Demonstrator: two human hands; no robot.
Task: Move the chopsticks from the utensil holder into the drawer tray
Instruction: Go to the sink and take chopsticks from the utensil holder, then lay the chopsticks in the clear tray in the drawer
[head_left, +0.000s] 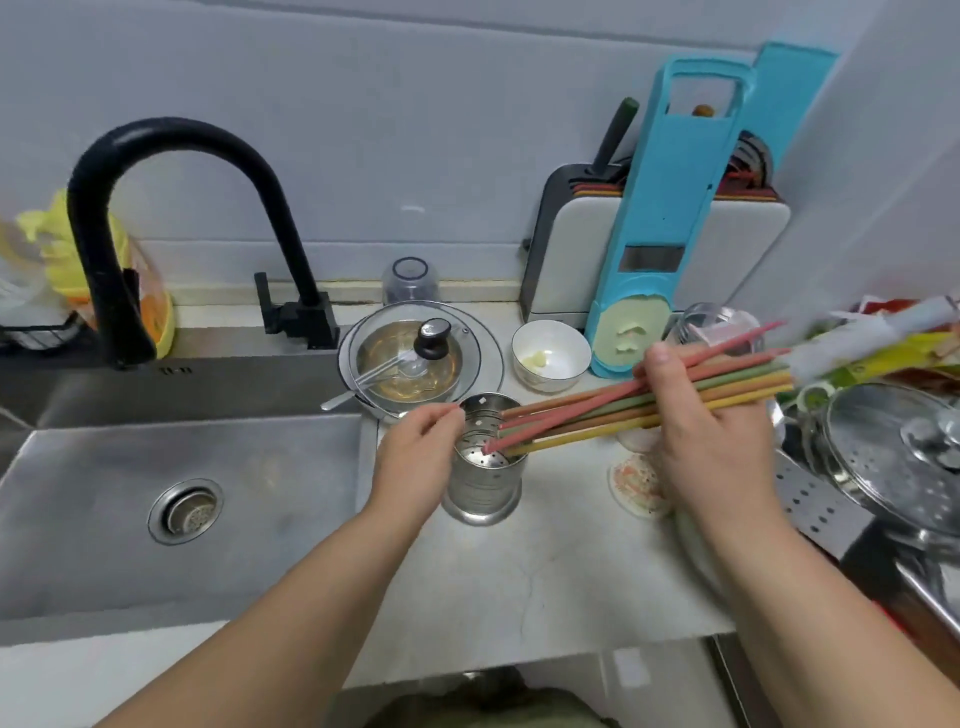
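The right hand (711, 447) is gripping a bundle of coloured chopsticks (644, 402), its fingers (657, 364) curled round the middle of the bundle, thumb on top. The sticks, in pink, red, green, orange and yellow, are lying almost level, their tips reaching over the mouth of the steel utensil holder (483, 467) and their far ends pointing right over the clutter there. The left hand (415, 457) is resting against the holder's left side, its fingers bending loosely at the rim; whether they are pinching the rim I cannot tell. The holder is standing upright on the pale bench (545, 571), just beside the sink (171, 499). Behind it a glass lid (421, 358) is sitting on a pan, with a white bowl (550, 356) to its right. No drawer tray is showing
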